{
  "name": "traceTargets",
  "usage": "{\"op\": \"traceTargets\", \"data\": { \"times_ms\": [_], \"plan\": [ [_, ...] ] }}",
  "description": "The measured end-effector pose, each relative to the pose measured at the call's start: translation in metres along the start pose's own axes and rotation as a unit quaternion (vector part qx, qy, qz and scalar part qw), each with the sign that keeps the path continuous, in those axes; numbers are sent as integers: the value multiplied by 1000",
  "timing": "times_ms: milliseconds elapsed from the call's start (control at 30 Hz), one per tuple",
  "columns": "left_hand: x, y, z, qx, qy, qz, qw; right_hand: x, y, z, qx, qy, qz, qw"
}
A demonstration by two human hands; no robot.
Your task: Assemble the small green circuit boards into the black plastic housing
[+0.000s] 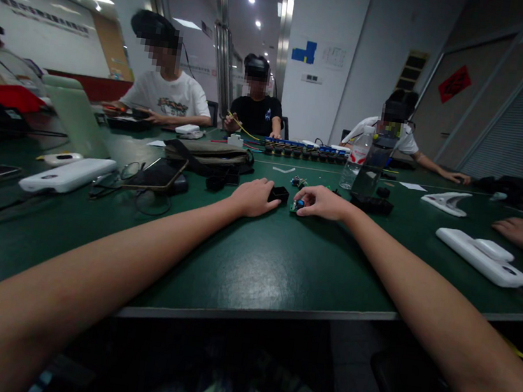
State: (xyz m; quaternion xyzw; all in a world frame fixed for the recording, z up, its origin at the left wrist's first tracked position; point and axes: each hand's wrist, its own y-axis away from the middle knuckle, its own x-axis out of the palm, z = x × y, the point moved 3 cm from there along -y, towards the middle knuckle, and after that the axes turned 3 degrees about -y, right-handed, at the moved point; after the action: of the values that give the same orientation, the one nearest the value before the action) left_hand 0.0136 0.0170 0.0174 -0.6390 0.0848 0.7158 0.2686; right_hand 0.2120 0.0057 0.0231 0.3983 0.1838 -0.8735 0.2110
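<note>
Both my arms stretch forward over the green table. My left hand [254, 197] is closed on the left end of a small open black plastic box [281, 194], its thumb along the near side. Just to the right, my right hand [321, 202] pinches a small circuit board [294, 206] with a blue component on it, between thumb and fingers. The board and the box are apart by a narrow gap. Behind them lies another small bunch of electronic parts [298, 181], too small to make out in detail.
A bag [214, 154], a phone [161, 174] and a white power bank [69, 175] lie left, near a green bottle [76, 117]. Right are a water bottle [356, 163], a black tray [371, 204] and a white device [482, 257]. Several people sit around the table.
</note>
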Motion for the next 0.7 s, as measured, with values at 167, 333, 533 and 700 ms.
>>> {"op": "traceTargets", "data": {
  "times_ms": [167,333,533,700],
  "plan": [
    [-1,1,-1,7,0,2,1000,0,1,3,6,8,-3,1000],
    [-2,2,-1,8,7,-6,1000,0,1,4,5,22,-6,1000],
    [-3,3,-2,47,19,-31,998,-1,1,5,-5,65,-16,998],
    [-2,2,-2,67,19,-48,996,-2,2,5,4,87,-16,996]
  ]
}}
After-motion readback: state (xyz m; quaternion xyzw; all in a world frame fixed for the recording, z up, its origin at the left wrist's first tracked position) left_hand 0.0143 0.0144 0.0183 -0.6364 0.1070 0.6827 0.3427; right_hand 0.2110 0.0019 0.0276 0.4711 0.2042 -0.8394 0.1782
